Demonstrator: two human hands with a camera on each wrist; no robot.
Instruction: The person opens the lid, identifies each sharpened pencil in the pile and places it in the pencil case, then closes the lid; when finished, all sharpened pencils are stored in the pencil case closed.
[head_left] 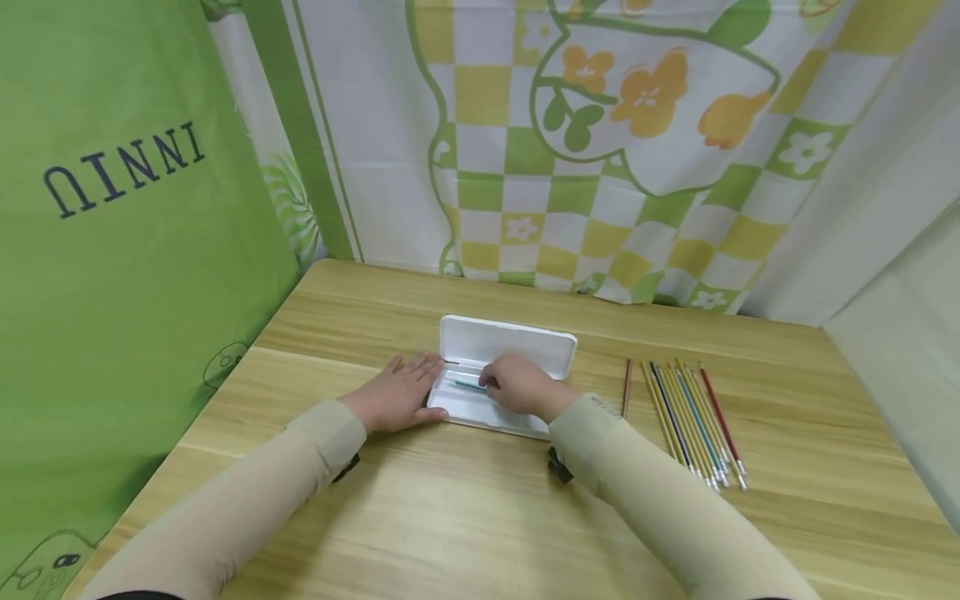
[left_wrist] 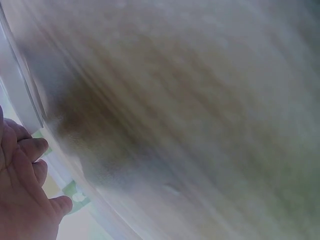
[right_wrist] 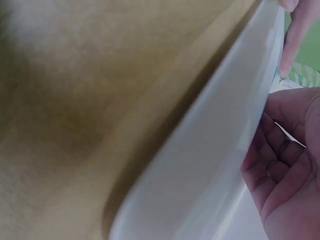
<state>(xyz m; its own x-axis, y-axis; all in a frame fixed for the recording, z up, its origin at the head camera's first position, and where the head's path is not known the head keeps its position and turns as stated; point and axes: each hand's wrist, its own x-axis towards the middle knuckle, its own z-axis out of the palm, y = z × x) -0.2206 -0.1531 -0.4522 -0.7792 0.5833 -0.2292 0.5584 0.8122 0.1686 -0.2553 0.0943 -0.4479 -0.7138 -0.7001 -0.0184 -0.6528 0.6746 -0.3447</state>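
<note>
Pencil case (head_left: 467, 407), white, its lid (head_left: 491, 337) standing raised along its far side, lies on the wooden table (head_left: 465, 517) about midway between the surface's left and right edges. At the case's left end the left hand (head_left: 397, 393) rests with fingers spread and thumb at the near left corner, while the right hand (head_left: 521, 385), fingers curled, pinches a teal pencil (head_left: 468, 385) inside it. Toward the surface's right edge lie a lone brownish pencil (head_left: 627, 387) and, farther right, a row of coloured pencils (head_left: 693, 425).
</note>
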